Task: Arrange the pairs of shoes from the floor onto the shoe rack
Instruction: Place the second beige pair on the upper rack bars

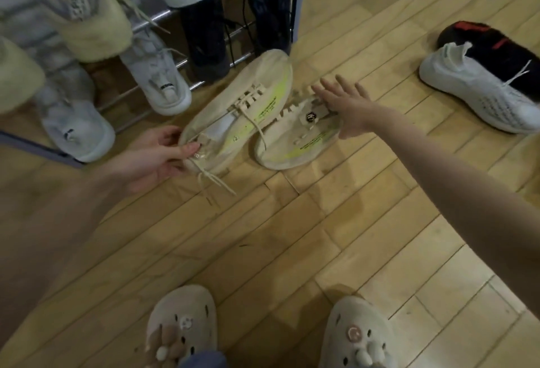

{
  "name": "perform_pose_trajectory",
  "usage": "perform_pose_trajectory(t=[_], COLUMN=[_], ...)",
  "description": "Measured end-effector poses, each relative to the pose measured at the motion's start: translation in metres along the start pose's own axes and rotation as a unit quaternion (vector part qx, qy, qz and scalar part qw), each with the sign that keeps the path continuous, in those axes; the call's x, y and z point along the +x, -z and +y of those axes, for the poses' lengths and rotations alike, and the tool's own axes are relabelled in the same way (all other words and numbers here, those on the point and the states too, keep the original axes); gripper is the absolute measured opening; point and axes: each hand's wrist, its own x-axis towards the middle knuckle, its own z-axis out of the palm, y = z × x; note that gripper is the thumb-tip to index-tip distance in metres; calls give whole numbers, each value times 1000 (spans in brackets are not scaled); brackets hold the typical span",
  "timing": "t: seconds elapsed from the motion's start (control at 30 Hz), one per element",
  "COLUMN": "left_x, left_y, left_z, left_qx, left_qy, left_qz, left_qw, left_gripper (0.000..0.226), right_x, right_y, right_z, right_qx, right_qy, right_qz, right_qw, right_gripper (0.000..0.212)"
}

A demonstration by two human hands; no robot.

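Your left hand (159,157) was closed on the heel end of the nearer cream shoe (239,110), thumb on the collar and fingers curled under the sole edge, so that shoe sat tilted with its toe pointing up toward the shoe rack (163,17). Your right hand (347,107) was spread flat and wide, holding nothing, fingers hovering over the laces of the second cream shoe (298,137); whether the fingertips touched it could not be told. That second shoe lay on the wooden floor (292,236) just right of the rack's foot, touching its partner, its long axis running from the heel near your left hand up and right toward your right hand, which made the right hand the nearer one for it. Both shoes looked soft and pale, with a neon yellow-green stripe along the side, cream laces hanging loose, and a small dark badge on the second one's tongue. Farther right of the rack, well apart, a white knit shoe (479,96) lay against a black and red shoe (496,52). Pairs already filled the rack's visible bars, so the clear slot could not be seen.
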Motion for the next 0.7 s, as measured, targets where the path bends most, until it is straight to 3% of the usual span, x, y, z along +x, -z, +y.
perform_pose_trajectory(t=[0.1, 0.2, 0.4, 0.53, 0.7], left_x=[-7, -15, -36, -50, -75], left_y=[8, 12, 7, 6, 13], left_z=[0, 3, 20, 41, 76], left_qx=[-18, -8, -8, -8, -14], left_qy=[-10, -21, -61, -98, -139], left_qz=[22, 14, -5, -7, -12], left_qw=[1000, 1000, 998, 995, 990], left_gripper=[45, 53, 54, 53, 78], right_x=[12, 2, -52, -81, -109], right_y=[3, 4, 0, 27, 62], right_z=[-2, -9, -10, -23, -41], right_qx=[-79, -123, -7, 80, 219], right_qy=[10, -1, -73, -109, -30], right_qz=[5, 41, 89, 160, 198], right_qw=[997, 992, 993, 978, 955], right_gripper=[108, 97, 95, 78, 66])
